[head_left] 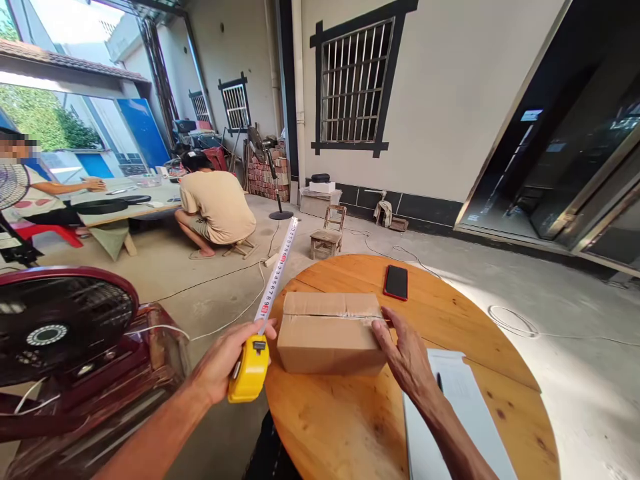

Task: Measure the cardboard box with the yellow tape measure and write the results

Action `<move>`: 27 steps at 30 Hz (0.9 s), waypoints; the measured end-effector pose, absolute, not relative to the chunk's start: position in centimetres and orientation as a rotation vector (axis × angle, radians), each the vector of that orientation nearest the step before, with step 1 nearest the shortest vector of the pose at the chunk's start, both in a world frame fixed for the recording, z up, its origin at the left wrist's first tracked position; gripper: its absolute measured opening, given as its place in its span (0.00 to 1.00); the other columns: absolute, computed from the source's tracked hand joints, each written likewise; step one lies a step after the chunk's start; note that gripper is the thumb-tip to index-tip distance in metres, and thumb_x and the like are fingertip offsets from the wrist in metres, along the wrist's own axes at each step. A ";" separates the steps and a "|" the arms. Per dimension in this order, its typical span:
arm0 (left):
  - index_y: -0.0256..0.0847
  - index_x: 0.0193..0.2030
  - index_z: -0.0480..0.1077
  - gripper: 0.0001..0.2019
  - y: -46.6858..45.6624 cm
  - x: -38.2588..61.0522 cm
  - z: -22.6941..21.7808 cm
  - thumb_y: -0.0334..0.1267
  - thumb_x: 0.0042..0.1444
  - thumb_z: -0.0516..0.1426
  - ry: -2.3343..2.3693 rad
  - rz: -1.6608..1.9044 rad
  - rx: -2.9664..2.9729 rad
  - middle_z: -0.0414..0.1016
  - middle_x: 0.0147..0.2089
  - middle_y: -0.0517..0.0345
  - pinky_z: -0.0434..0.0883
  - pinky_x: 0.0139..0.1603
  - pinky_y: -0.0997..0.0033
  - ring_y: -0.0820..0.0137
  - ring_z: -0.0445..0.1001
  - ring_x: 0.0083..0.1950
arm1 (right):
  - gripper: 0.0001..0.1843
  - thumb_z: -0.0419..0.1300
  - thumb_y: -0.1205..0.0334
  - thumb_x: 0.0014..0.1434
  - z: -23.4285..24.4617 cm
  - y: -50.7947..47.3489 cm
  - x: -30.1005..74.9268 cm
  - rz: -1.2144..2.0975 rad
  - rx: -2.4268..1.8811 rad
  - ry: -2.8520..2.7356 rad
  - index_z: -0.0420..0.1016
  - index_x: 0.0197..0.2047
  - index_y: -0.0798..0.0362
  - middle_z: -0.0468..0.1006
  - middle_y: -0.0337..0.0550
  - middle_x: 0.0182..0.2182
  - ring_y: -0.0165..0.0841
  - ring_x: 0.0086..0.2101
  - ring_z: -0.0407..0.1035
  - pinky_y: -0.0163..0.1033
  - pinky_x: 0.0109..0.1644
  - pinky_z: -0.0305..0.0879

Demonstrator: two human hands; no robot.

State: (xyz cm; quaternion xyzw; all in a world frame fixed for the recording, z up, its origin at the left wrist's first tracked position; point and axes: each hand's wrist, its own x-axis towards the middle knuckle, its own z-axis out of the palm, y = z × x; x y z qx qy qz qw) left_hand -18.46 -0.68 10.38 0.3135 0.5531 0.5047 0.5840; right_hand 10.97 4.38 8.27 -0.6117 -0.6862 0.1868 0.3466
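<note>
My left hand (227, 357) is wrapped round a yellow tape measure (249, 373), left of the table's edge. Its white blade (277, 277) is pulled out, slanting up and away past the left side of a closed brown cardboard box (330, 340). The box lies on a round wooden table (340, 427), with a taped seam along its top. At the box's right end, my right hand (403, 357) grips the corner, fingertips against the cardboard. Some of those fingers are hidden from view.
A phone in a red case (396, 282) lies behind the box. A clipboard with paper (463, 407) and a dark pen (440, 382) sits under my right forearm. A maroon fan (65, 327) stands left. A crouching person (217, 200) and another seated person are beyond.
</note>
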 end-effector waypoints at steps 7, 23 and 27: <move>0.40 0.29 0.73 0.13 -4.5 -19.7 10.2 0.48 0.52 0.58 1.362 1.191 0.731 0.65 0.61 0.56 0.66 0.25 0.72 0.73 0.71 0.26 | 0.30 0.49 0.44 0.60 7.4 4.1 10.9 0.536 -1.474 -1.767 0.58 0.60 0.51 0.65 0.48 0.58 0.42 0.54 0.62 0.44 0.45 0.68; 0.37 0.25 0.77 0.14 -0.5 -20.6 14.7 0.43 0.54 0.56 1.218 0.387 1.153 0.77 0.24 0.48 0.62 0.27 0.75 0.65 0.72 0.26 | 0.34 0.54 0.44 0.56 6.9 2.7 13.4 0.653 -1.435 -1.671 0.56 0.62 0.49 0.68 0.51 0.55 0.44 0.52 0.65 0.50 0.50 0.66; 0.32 0.25 0.77 0.14 2.9 -21.7 17.0 0.38 0.54 0.56 1.152 0.170 1.257 0.77 0.24 0.43 0.62 0.30 0.73 0.63 0.72 0.26 | 0.33 0.54 0.44 0.56 7.0 2.0 14.1 0.747 -1.415 -1.607 0.58 0.62 0.49 0.68 0.51 0.55 0.44 0.52 0.65 0.50 0.50 0.66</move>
